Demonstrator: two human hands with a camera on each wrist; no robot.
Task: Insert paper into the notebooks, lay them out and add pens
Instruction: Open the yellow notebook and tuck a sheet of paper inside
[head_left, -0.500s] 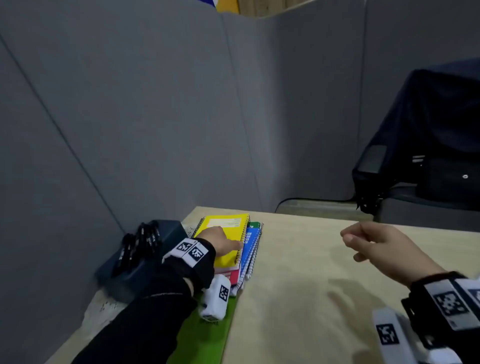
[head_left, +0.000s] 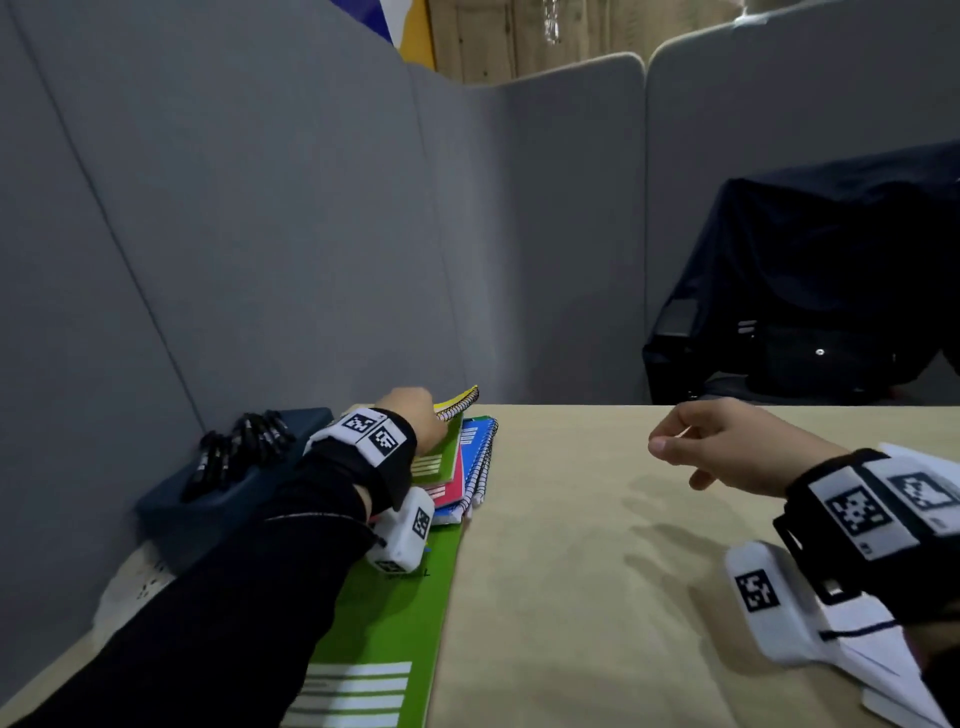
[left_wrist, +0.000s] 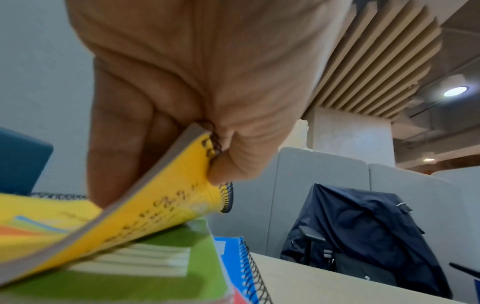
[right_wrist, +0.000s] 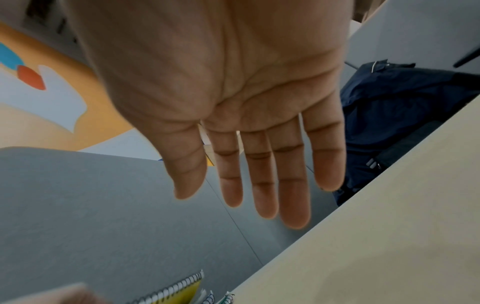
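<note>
My left hand (head_left: 415, 421) grips the yellow spiral notebook (head_left: 460, 402) at its wire-bound edge and tilts it up off a stack of notebooks. In the left wrist view the thumb and fingers pinch the yellow notebook (left_wrist: 155, 205) above a green notebook (left_wrist: 145, 273). Under it lie the green notebook (head_left: 439, 462), a pink one (head_left: 452, 488) and a blue spiral one (head_left: 478, 447). My right hand (head_left: 727, 447) hovers over the table, holding nothing; in the right wrist view its fingers (right_wrist: 262, 185) are straight. Black pens (head_left: 239, 447) lie in a dark tray (head_left: 208, 509) at the left.
A large green notebook (head_left: 395, 623) lies under my left forearm. White paper sheets (head_left: 893, 675) lie at the right edge of the beige table (head_left: 597, 571). Grey partition walls (head_left: 260, 234) enclose the left and back. A chair draped with a dark jacket (head_left: 810, 286) stands behind.
My left hand went from resting flat on the yellow notebook to gripping its spiral edge and lifting it. The right hand stays hovering over the table.
</note>
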